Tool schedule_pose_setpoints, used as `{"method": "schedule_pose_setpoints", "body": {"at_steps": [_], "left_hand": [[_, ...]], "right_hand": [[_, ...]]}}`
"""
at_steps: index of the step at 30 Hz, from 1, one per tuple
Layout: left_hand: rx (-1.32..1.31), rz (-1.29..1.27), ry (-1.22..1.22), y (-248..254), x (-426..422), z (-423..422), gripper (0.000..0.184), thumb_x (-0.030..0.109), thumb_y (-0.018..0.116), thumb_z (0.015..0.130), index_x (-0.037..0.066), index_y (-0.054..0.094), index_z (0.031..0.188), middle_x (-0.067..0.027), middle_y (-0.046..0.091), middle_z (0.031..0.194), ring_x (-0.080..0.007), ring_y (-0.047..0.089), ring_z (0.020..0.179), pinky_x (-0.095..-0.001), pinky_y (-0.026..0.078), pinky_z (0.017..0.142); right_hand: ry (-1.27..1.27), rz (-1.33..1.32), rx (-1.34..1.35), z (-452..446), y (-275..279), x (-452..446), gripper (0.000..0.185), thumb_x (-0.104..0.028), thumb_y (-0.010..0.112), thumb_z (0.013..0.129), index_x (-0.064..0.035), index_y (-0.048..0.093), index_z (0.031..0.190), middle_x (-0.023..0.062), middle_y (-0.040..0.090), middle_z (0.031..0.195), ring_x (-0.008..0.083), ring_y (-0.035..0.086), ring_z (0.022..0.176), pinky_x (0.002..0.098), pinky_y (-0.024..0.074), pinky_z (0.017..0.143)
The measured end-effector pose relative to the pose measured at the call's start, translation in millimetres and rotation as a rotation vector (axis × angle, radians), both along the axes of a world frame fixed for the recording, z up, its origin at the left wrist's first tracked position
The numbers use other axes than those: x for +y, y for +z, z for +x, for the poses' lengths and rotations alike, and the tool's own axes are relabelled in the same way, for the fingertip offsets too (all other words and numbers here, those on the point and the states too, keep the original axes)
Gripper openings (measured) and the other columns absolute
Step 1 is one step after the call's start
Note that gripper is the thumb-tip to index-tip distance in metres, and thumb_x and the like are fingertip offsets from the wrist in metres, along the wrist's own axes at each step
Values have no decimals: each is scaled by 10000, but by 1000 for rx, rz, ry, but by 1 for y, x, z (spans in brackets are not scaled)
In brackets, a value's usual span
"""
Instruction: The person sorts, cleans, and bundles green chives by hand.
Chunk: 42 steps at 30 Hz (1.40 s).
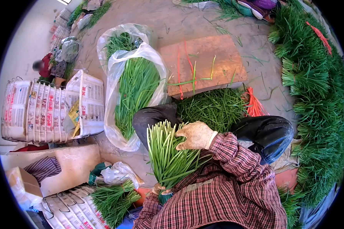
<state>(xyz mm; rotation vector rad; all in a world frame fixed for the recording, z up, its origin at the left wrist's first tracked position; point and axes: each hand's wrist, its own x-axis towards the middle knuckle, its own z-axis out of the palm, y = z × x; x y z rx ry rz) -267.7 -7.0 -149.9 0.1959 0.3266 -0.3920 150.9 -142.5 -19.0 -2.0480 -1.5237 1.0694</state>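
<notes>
A bundle of long green stalks (170, 156) with pale cut ends lies across my lap, its ends toward the top of the view. My left hand (158, 189), gloved, is wrapped round the lower part of the bundle, near the bottom of the view. Against the bundle's upper right side rests my right hand (197, 136) in a pale, stained glove, its fingers apart and touching the stalks. Loose green leaves (214, 108) are heaped between my knees, beside a wooden board (206, 61) with orange ties and a few stalks on it.
An open plastic bag (111, 99) of greens stands at the left of the board. Orange strips (252, 101) lie near my right knee. Bundled greens (313, 114) line the right side. White crates (49, 110) stand at the left; a person (46, 65) is beyond them.
</notes>
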Motion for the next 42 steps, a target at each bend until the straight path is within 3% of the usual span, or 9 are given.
{"method": "schedule_pose_setpoints", "body": {"at_steps": [4,22,28,30,32,34,36,38,42], "left_hand": [[6,12,-10,2,2,-2,436,91,693,946,-45,528,1326,-233,667,1001,-189,579,596,-297,477,528],[-32,44,-6,-7,10,4,440,101,698,945,-48,533,1324,-237,674,1012,-193,595,602,-301,483,527],[-47,47,-4,-12,11,5,441,105,700,944,-50,534,1323,-238,676,1015,-194,600,603,-303,485,527],[-53,47,-5,-12,11,6,442,106,701,944,-50,535,1323,-238,677,1016,-195,602,604,-303,485,527],[-56,49,-1,-13,12,5,442,107,701,944,-51,535,1322,-239,678,1018,-195,604,605,-304,486,527],[-58,52,2,-14,12,4,443,108,702,944,-51,536,1322,-239,679,1019,-196,606,605,-304,487,527],[-63,51,3,-15,13,4,443,109,702,944,-51,536,1322,-240,680,1020,-196,608,606,-305,487,527],[-65,48,6,-16,13,3,444,111,703,944,-52,537,1322,-240,681,1021,-196,609,606,-305,488,527],[-64,58,1,-15,17,1,445,113,704,943,-53,538,1321,-241,682,1023,-197,613,608,-306,489,526]], "right_hand": [[-129,149,262,-4,-18,0,512,-513,682,869,-109,710,1183,164,694,1119,351,649,1085,437,503,937],[-263,342,-67,-11,-10,-21,267,-346,689,890,-105,726,1001,112,722,868,320,699,725,411,561,661],[-552,475,363,9,-7,-33,158,-245,712,936,-90,701,965,71,712,815,176,694,693,319,568,644],[-781,541,853,23,-13,-36,87,-139,733,930,-72,699,973,23,706,872,79,663,735,249,568,689],[-894,514,706,47,-8,-52,116,-189,703,941,-74,697,961,61,707,883,147,684,737,306,574,692],[-696,319,-312,63,-20,-70,168,-233,655,935,-77,695,984,104,709,894,249,701,748,393,571,686],[-601,-22,-726,73,-36,-79,278,-236,647,901,-69,674,1122,144,718,1009,319,710,881,456,557,738],[-670,119,-764,64,-27,-85,404,-264,687,884,-75,653,1240,176,694,1185,316,681,1073,434,549,873],[-390,426,-115,38,7,-57,530,-444,656,944,-67,625,1314,148,665,1285,313,622,1204,413,487,1041]]}}
